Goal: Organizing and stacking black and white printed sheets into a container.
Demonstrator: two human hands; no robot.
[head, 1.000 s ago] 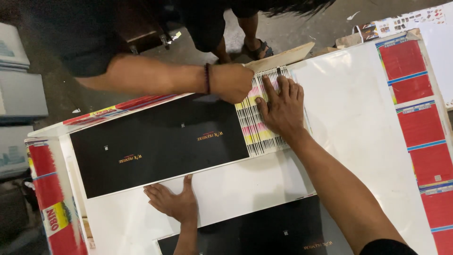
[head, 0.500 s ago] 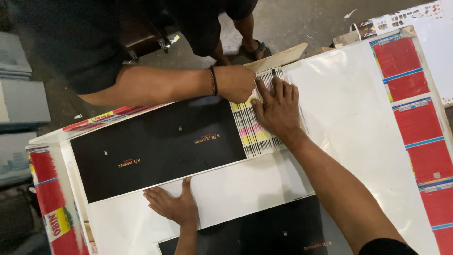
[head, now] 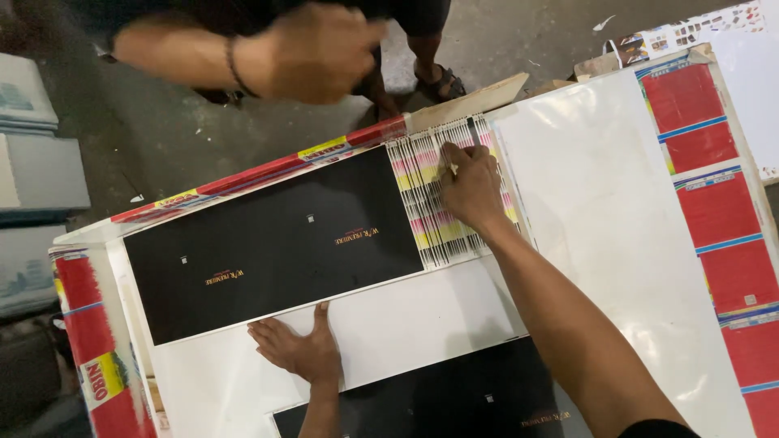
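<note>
A big printed sheet (head: pixel 617 243) is lying across the work surface, white in the middle and right. A black panel (head: pixel 276 243) is filling its left part, and a second black panel (head: pixel 454 405) is showing at the near edge. Red label blocks (head: pixel 714 219) are running down the right side, and a red and yellow strip (head: pixel 268 170) is lining the far-left edge. A cardboard strip (head: pixel 471 101) is poking out past the far edge.

Across the table another person's arm (head: pixel 268 53), wearing a wrist band, is hanging blurred above the floor, clear of the sheet; sandalled feet (head: pixel 438 81) are standing just beyond the far edge. Grey stacks (head: pixel 32 162) are sitting at the far left. Nothing is crowding the white area to the right, while the far edge is hemmed in by the other person.

The colour strip (head: pixel 442 203), a band of thin lines with pink and yellow patches, is lying just right of the black panel. The right hand (head: pixel 471 191) is pressing down on the strip's right half, fingers curled together, covering part of it; whether it is pinching anything I cannot tell. The left hand (head: pixel 296 349) is lying flat and spread on the white band between the two black panels, well left and nearer than the strip, gripping nothing.
</note>
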